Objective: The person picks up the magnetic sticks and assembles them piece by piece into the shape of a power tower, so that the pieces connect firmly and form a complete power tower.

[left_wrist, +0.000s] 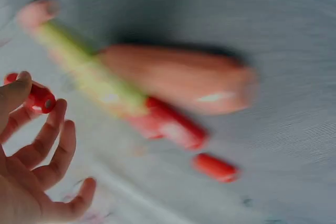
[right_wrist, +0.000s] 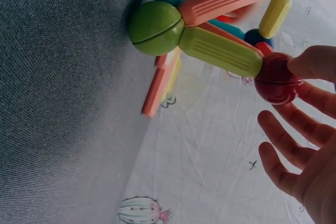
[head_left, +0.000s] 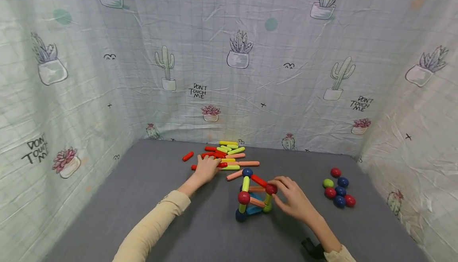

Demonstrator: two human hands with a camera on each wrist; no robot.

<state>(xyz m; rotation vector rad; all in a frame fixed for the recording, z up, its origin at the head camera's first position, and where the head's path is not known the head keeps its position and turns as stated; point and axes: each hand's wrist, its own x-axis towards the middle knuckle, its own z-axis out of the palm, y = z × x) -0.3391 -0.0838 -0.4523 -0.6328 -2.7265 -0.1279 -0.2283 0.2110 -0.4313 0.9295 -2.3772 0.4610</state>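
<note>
The right hand [head_left: 295,200] pinches a red ball [head_left: 271,189] at an upper corner of the rod-and-ball frame [head_left: 245,184], which stands on the tabletop [head_left: 161,198]; the left hand [head_left: 208,168] pinches a red rod [left_wrist: 39,99] at the loose rods [head_left: 249,163] behind the frame. A sideways tug on that ball could pull a joint apart, and a careless lift might scatter neighbouring rods. The backdrop cloth [head_left: 214,27] reads "DON'T TOUCH ME"; no brand is legible.
</note>
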